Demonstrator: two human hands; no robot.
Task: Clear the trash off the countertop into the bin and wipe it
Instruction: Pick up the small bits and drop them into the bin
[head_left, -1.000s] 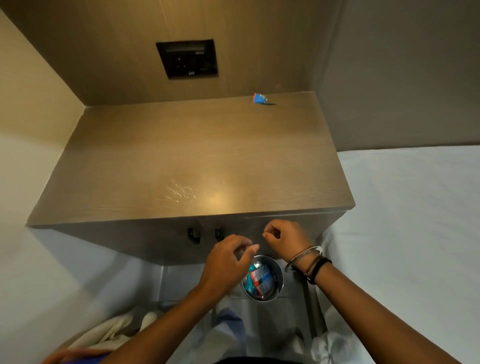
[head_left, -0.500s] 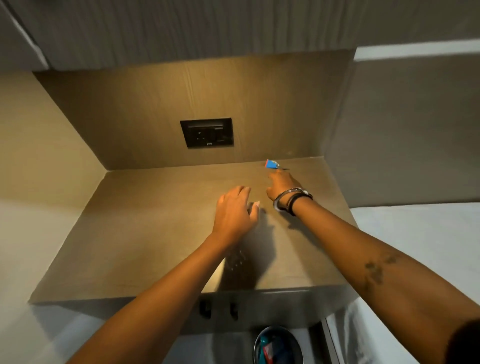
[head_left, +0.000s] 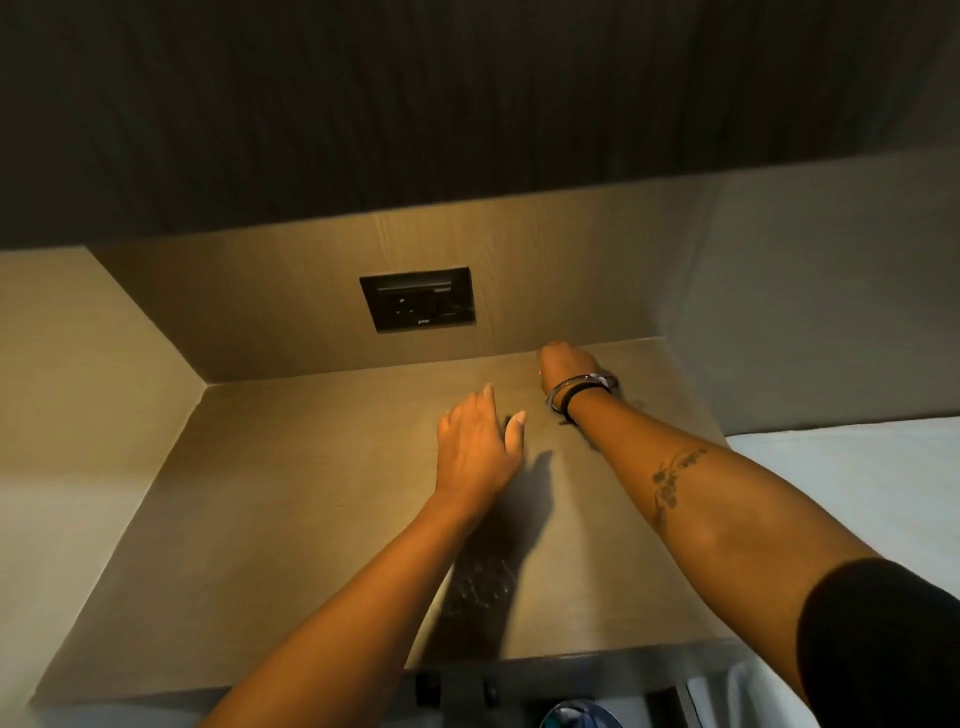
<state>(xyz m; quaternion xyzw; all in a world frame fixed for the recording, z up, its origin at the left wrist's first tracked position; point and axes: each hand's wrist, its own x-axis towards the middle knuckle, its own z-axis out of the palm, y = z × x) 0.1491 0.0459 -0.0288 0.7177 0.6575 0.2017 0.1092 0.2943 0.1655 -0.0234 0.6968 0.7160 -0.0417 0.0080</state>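
The wooden countertop fills the middle of the head view. My right hand, with bracelets on the wrist, reaches to the back right of the countertop, where the small blue wrapper lay. The hand covers that spot, so the wrapper and the fingertips are hidden. My left hand hovers palm down over the middle of the countertop, fingers spread and holding nothing. The round metal bin shows only its rim at the bottom edge, below the countertop's front.
A black wall socket sits in the back panel above the countertop. A patch of water droplets lies near the front edge. A white bed surface lies to the right. Walls close in the left and back sides.
Both hands rose from over the bin to the countertop. My right hand reached back and now covers the blue wrapper, which was visible half a second ago. The view tilted upward.
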